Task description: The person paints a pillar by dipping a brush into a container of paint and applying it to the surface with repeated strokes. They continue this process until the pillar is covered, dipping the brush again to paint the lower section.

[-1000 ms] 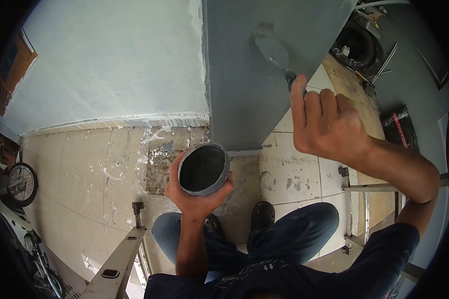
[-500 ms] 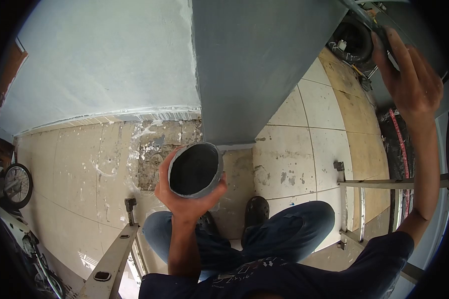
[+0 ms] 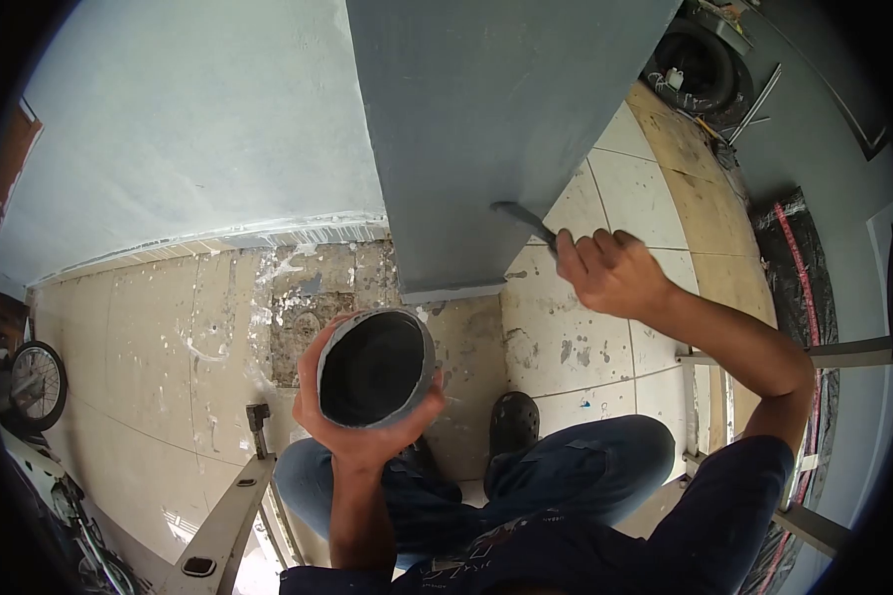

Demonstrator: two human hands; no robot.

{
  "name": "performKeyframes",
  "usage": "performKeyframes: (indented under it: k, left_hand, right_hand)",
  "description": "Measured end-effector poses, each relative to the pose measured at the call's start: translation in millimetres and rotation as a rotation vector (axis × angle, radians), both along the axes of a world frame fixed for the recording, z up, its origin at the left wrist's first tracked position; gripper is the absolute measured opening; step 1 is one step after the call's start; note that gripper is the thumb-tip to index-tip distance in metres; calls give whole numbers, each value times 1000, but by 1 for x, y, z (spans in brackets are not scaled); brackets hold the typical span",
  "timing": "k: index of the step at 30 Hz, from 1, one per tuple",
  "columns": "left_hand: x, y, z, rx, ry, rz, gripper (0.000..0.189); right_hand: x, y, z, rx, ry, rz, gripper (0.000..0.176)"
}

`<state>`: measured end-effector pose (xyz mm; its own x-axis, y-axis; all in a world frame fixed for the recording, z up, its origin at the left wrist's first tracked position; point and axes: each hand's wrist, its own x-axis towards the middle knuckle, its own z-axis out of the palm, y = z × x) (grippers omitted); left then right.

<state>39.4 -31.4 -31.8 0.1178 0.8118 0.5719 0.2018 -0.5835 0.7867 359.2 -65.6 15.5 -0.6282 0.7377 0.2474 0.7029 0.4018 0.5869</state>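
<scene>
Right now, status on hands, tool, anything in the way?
Left hand holding bowl, opening up. Right hand gripping tool, tip over grey pillar's lower part, contact unclear. No obstruction visible at tool.

Tool handle (image 3: 542,230) partly hidden

The bowl (image 3: 429,347) sits in the left hand (image 3: 364,446), above the tiled floor (image 3: 119,357) and before the knees. To its right, the right hand (image 3: 613,276) has the putty knife (image 3: 528,219) before the pillar (image 3: 496,119). The wall (image 3: 208,119) adjoins the pillar's left; a tyre (image 3: 731,79) lies beyond it, right; a spoked wheel (image 3: 38,385) stands far left.
</scene>
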Motion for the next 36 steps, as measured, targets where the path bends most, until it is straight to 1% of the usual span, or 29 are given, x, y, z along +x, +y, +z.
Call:
performKeyframes:
  k: [1, 2, 5, 6, 7, 9, 10, 11, 12, 13, 14, 15, 16, 17, 19, 21, 22, 24, 26, 28, 29, 30, 31, 33, 34, 36]
  left_hand:
    - [1, 0, 0, -3, -1, -1, 85]
    - [1, 0, -1, -10, -17, 2, 85]
    - [2, 2, -2, -8, -17, 6, 86]
    - [1, 3, -2, 0, 4, 3, 86]
    - [1, 3, -4, -4, 3, 4, 86]
    - [2, 4, -6, 15, -5, 19, 86]
    - [1, 4, -6, 12, -3, 15, 86]
    - [1, 3, -6, 0, 14, 17, 86]
    - [1, 3, -5, -11, 31, 18, 86]
    - [0, 3, -5, -8, 30, 15, 86]
    - [0, 3, -4, 1, 22, 3, 86]
    - [-1, 3, -4, 8, 13, -5, 86]
    - [-2, 3, -4, 10, 10, -2, 86]
    - [-3, 3, -4, 3, 1, -1, 86]
    - [-4, 2, -4, -1, -8, 2, 86]
    - [-5, 0, -4, -23, -7, 7, 84]
    - [-5, -1, -3, -20, -5, 10, 84]
    - [-5, -1, 1, 29, 8, -16, 83]
    - [-6, -2, 1, 45, 2, -22, 83]
    - [-5, -1, 2, 57, -11, -26, 83]
    - [-5, -1, 2, 57, -16, -30, 83]
    - [-4, 0, 2, 55, -22, -34, 83]
    - [-3, 1, 0, 52, -24, -31, 83]
    - [-3, 2, -3, 65, -17, -22, 83]
    - [-2, 2, -3, 59, -18, -24, 83]
    - [-2, 2, -2, 51, -22, -47, 83]
  right_hand:
    - [2, 3, 22, 44, 41, -4, 28]
    - [0, 0, 53, 23, 51, -36, 30]
    - [1, -6, 130, 218, -121, -15, 39]
    - [4, -4, 152, 317, -154, 15, 43]
    - [3, -3, 177, 417, -190, 59, 42]
    - [23, 2, 223, 679, -354, 211, 39]
    - [24, 11, 242, 675, -353, 207, 39]
    - [22, 21, 261, 768, -388, 232, 26]
    - [19, 26, 269, 862, -423, 257, 35]
    - [14, 23, 253, 864, -426, 253, 35]
    - [9, 17, 217, 822, -394, 144, 24]
    - [3, 11, 181, 777, -360, 39, 33]
    - [-1, 7, 149, 681, -340, 20, 33]
    - [-13, 3, 124, 544, -280, 30, 32]
    - [-23, 1, 80, 313, -203, 69, 37]
    - [-22, 4, 36, 144, -147, 98, 39]
    - [-22, 6, 21, 63, -158, 100, 40]
    - [-15, 11, 14, -40, -212, 130, 39]
    - [-11, 17, 38, -35, -161, 97, 38]
    - [-15, 20, 90, 20, -49, 43, 34]
    - [-20, 20, 120, 83, -74, 38, 36]
    - [-25, 18, 148, 179, -107, 58, 34]
    - [-24, 18, 175, 280, -151, 103, 35]
    - [-18, 15, 225, 461, -289, 112, 36]
    - [-7, 12, 239, 455, -290, 111, 36]
    - [12, 5, 256, 562, -405, 189, 37]
